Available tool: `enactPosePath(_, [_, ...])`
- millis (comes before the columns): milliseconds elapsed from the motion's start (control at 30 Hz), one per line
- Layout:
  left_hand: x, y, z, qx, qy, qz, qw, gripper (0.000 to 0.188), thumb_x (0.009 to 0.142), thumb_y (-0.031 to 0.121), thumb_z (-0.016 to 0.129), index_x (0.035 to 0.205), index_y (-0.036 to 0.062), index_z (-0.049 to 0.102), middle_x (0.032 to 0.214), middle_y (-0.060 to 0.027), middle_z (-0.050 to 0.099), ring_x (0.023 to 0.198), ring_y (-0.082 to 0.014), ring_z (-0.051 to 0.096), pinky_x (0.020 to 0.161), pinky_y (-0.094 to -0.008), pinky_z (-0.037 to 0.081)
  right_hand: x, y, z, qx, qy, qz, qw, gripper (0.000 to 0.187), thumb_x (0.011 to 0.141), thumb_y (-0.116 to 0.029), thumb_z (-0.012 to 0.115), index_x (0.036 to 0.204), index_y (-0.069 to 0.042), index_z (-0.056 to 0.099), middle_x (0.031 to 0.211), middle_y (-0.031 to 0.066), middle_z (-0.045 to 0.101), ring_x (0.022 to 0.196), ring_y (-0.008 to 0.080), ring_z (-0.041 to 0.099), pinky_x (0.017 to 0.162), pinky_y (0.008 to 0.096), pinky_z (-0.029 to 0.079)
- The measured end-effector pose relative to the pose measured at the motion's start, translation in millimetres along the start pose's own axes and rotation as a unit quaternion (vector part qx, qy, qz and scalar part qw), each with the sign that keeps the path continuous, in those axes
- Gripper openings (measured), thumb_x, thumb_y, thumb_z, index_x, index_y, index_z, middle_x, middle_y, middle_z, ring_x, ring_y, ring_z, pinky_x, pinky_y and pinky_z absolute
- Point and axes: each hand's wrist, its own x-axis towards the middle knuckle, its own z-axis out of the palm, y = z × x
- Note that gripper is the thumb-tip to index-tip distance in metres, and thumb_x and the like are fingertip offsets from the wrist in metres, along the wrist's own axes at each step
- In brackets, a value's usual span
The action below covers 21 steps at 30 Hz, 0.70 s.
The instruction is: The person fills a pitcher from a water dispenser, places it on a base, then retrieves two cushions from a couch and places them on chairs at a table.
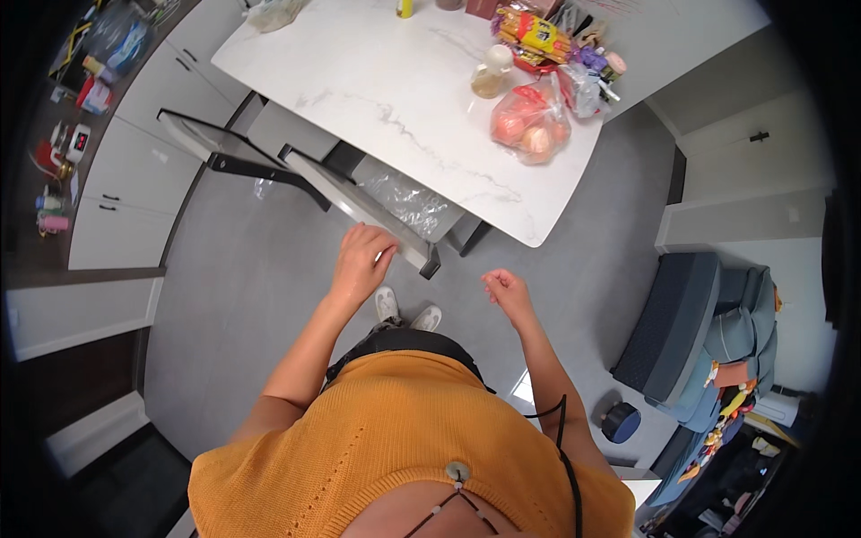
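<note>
table (386,125): white, marbled | right end: clear bag (531,125), reddish contents | pale container (491,73) | heaped packets (538,34)

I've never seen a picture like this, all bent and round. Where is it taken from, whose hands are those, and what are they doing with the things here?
There is no robot: a wide-lens camera on a person's head looks down, bending straight edges near the rim. Those are the wearer's bare hands, below them the orange knit top. The left hand is at a chair's back; I can't tell whether it touches. The right hand, loosely curled, seems to hold nothing. Ahead, a white marbled table bears a clear bag of round, reddish produce, a cup-like container and a yellow packet, among other items.
</note>
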Motion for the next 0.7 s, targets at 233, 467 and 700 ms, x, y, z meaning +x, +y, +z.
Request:
enactPosePath(233, [-19,-20,-11,-0.010,0.121,-0.019,0.992,0.014,0.075,0.000,0.065,0.087,0.0059,0.065,0.085,-0.0076,0.063,0.084,-0.0266,0.059,0.087,-0.0414,0.045,69,46,18,-0.065,-0.050,-0.007,0.997,0.019,0.091,-0.019,0.055,0.100,-0.005,0.063,0.078,-0.0001,0.060,0.065,0.0076,0.054,0.058,0.0215,0.045])
enactPosePath(467, [-56,-50,-7,-0.028,0.083,-0.084,0.993,0.011,0.077,-0.001,0.064,0.088,0.0026,0.065,0.086,-0.0107,0.064,0.085,-0.0260,0.061,0.076,-0.0365,0.050,181,127,56,-0.321,-0.052,-0.110,0.939,0.018,0.090,-0.015,0.053,0.102,-0.007,0.064,0.087,0.0084,0.065,0.077,0.0177,0.063,0.066,0.0297,0.050])
enactPosePath(700, [-104,-65,61,-0.055,-0.108,-0.103,0.987,0.013,0.080,0.011,0.065,0.091,0.0046,0.066,0.093,-0.0098,0.063,0.090,-0.0293,0.060,0.077,-0.0377,0.050,216,148,82,-0.375,-0.034,-0.114,0.920,0.021,0.088,-0.011,0.050,0.102,-0.011,0.066,0.101,0.0141,0.065,0.092,0.0311,0.062,0.080,0.0384,0.050])
